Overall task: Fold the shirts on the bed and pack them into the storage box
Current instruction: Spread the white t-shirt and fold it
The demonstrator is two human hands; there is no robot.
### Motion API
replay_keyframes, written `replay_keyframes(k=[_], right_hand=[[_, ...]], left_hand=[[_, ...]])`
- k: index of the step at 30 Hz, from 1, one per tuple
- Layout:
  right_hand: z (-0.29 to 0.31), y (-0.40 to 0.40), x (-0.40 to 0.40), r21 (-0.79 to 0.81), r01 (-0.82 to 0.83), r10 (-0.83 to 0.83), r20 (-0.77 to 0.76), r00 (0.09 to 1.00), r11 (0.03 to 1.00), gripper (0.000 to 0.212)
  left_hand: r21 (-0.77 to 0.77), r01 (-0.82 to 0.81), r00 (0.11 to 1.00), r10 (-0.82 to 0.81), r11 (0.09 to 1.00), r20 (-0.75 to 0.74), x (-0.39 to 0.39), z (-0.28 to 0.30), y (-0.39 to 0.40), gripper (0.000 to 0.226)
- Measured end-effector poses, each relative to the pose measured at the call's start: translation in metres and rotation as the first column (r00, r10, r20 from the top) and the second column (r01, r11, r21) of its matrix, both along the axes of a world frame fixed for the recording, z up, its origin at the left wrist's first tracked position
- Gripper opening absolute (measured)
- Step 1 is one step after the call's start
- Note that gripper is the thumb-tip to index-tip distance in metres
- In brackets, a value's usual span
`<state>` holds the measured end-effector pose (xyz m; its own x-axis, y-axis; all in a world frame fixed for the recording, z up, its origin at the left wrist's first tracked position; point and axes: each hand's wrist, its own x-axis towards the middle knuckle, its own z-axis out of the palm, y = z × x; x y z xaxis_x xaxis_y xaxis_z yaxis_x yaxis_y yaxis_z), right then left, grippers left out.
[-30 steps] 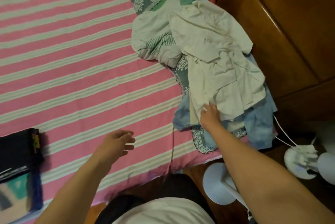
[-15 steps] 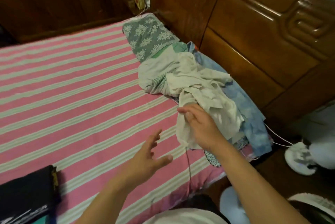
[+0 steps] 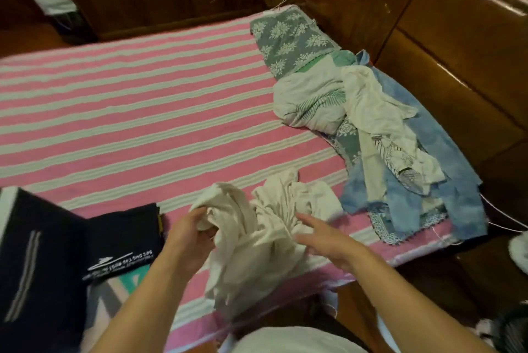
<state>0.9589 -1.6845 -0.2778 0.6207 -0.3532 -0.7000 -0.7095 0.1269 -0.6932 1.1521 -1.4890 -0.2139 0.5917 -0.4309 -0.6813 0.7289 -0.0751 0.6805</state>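
Left hand [image 3: 190,234] fingers are curled round a bunched edge of the cream shirt [image 3: 257,235], which is held crumpled at the near edge of the bed [image 3: 137,112], apparently so that it can be shaken out flat for folding. Beside that shirt the right hand [image 3: 325,234] is seen with fingers spread and straight, touching or just above the cloth; which cannot be told. Further shirts are left in a pile [image 3: 380,135] beyond the cream shirt, toward the headboard [image 3: 457,46]. A dark storage box [image 3: 43,261] is set left of the cream shirt.
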Motion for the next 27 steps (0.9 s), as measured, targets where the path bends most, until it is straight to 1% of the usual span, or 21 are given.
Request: replay_keyframes(k=[1, 2, 3, 4, 5, 6, 7, 9, 10, 12, 13, 14, 15, 16, 17, 18, 19, 21, 23, 25, 27], right_hand=[[-0.013, 0.017, 0.008, 0.095, -0.004, 0.004, -0.005, 1.0, 0.995, 0.088], [-0.02, 0.034, 0.019, 0.249, 0.043, -0.045, 0.0, 0.999, 0.968, 0.094], [-0.034, 0.051, 0.033, 0.433, 0.152, -0.158, -0.022, 0.987, 0.888, 0.096], [-0.052, 0.066, 0.046, 0.568, 0.254, -0.257, -0.077, 0.963, 0.783, 0.094], [-0.066, 0.077, 0.06, 0.619, 0.333, -0.313, -0.145, 0.939, 0.711, 0.093], [-0.081, 0.084, 0.069, 0.604, 0.386, -0.332, -0.205, 0.921, 0.697, 0.097], [-0.095, 0.089, 0.075, 0.556, 0.432, -0.348, -0.255, 0.902, 0.71, 0.106], [-0.116, 0.088, 0.078, 0.4, 0.481, -0.376, -0.315, 0.872, 0.78, 0.11], [-0.127, 0.083, 0.076, 0.294, 0.459, -0.376, -0.298, 0.877, 0.838, 0.113], [-0.148, 0.073, 0.07, 0.121, 0.338, -0.299, -0.26, 0.918, 0.933, 0.116], [-0.164, 0.069, 0.068, 0.092, 0.328, -0.295, -0.259, 0.92, 0.94, 0.114], [-0.169, 0.066, 0.066, 0.092, 0.344, -0.307, -0.282, 0.909, 0.934, 0.107], [-0.171, 0.062, 0.064, 0.091, 0.351, -0.31, -0.301, 0.902, 0.932, 0.093], [-0.168, 0.055, 0.062, 0.071, 0.32, -0.283, -0.315, 0.906, 0.945, 0.071], [-0.16, 0.046, 0.062, 0.027, 0.284, -0.261, -0.321, 0.91, 0.958, 0.049], [-0.148, 0.036, 0.063, -0.042, 0.241, -0.241, -0.33, 0.913, 0.97, 0.037], [-0.13, 0.026, 0.065, -0.122, 0.225, -0.253, -0.317, 0.914, 0.967, 0.033], [-0.083, 0.005, 0.068, -0.311, 0.164, -0.243, -0.233, 0.942, 0.936, 0.029], [-0.024, -0.019, 0.076, -0.502, 0.057, -0.128, -0.108, 0.986, 0.863, 0.027], [0.03, -0.053, 0.09, -0.637, 0.003, -0.016, -0.015, 1.0, 0.771, 0.027], [0.077, -0.098, 0.112, -0.772, -0.05, 0.064, -0.011, 0.998, 0.633, 0.025]], left_hand=[[0.016, -0.047, 0.998, 0.047, 0.999, -0.031, -0.001, -0.002, 0.011, 0.024], [0.022, -0.079, 0.995, 0.08, 0.997, -0.052, -0.004, -0.005, 0.021, 0.024], [0.029, -0.095, 0.993, 0.097, 0.995, -0.062, -0.01, -0.006, 0.028, 0.025], [0.042, -0.103, 0.993, 0.105, 0.994, -0.054, -0.017, -0.006, 0.033, 0.028], [0.056, -0.12, 0.992, 0.122, 0.991, -0.038, -0.021, -0.006, 0.038, 0.03], [0.066, -0.146, 0.989, 0.148, 0.987, -0.024, -0.023, -0.005, 0.043, 0.03], [0.07, -0.183, 0.983, 0.184, 0.981, -0.01, -0.024, -0.003, 0.047, 0.029], [0.03, -0.258, 0.966, 0.259, 0.966, -0.012, -0.023, 0.003, 0.057, 0.027], [0.002, -0.291, 0.956, 0.291, 0.957, -0.024, -0.022, 0.007, 0.061, 0.027], [0.007, -0.304, 0.953, 0.304, 0.953, -0.013, -0.021, 0.011, 0.068, 0.029], [0.024, -0.287, 0.958, 0.287, 0.958, 0.008, -0.022, 0.011, 0.071, 0.03], [0.04, -0.284, 0.959, 0.283, 0.958, 0.024, -0.024, 0.011, 0.073, 0.032], [0.055, -0.291, 0.956, 0.29, 0.955, 0.033, -0.024, 0.01, 0.075, 0.033], [0.068, -0.301, 0.954, 0.299, 0.951, 0.039, -0.024, 0.011, 0.075, 0.034], [0.093, -0.318, 0.947, 0.313, 0.943, 0.065, -0.023, 0.011, 0.076, 0.033], [0.117, -0.34, 0.939, 0.331, 0.933, 0.094, -0.021, 0.012, 0.077, 0.032], [0.134, -0.365, 0.929, 0.351, 0.921, 0.116, -0.016, 0.009, 0.079, 0.031], [0.136, -0.403, 0.914, 0.39, 0.905, 0.11, -0.004, 0.008, 0.082, 0.033], [0.088, -0.426, 0.904, 0.42, 0.9, 0.084, 0.014, 0.015, 0.073, 0.034], [-0.02, -0.425, 0.9, 0.425, 0.905, 0.094, 0.041, 0.041, 0.05, 0.028], [-0.179, -0.406, 0.888, 0.434, 0.896, 0.155, 0.072, 0.086, 0.02, 0.026]])
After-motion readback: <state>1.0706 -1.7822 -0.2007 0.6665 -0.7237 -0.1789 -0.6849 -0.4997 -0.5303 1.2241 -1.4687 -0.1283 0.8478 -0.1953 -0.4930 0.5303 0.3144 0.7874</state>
